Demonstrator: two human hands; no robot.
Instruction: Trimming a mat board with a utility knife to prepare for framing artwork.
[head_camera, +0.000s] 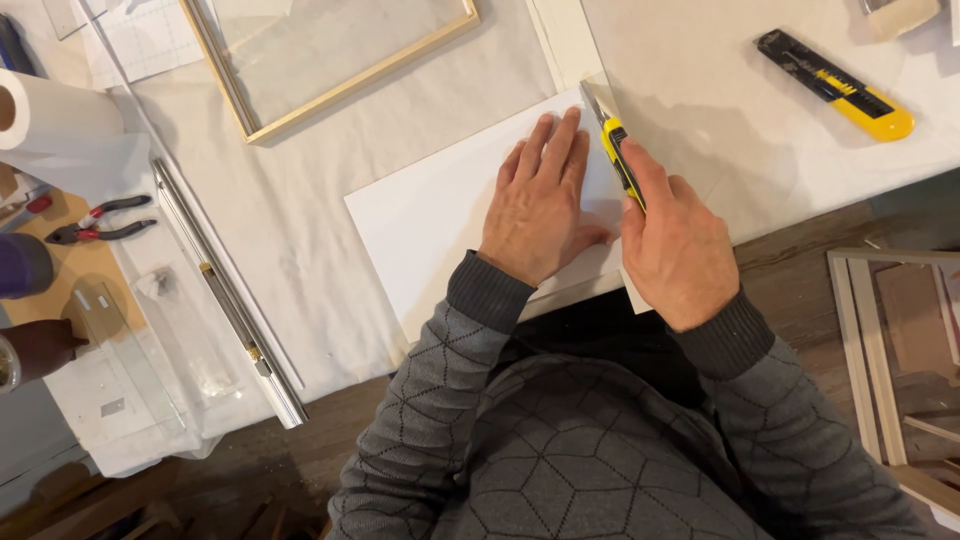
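A second yellow-and-black utility knife (835, 84) lay well apart on the white cloth (300, 220). A wooden frame (330, 60) with a clear pane sat at the top. A long metal rail (228, 295) ran slantwise, red-handled pliers (98, 222) beside a white paper roll (55, 112). More wooden frames (880, 360) stood off the table.

Grey hexagon-patterned sweater, ribbed cuffs, bare hands (540, 200).
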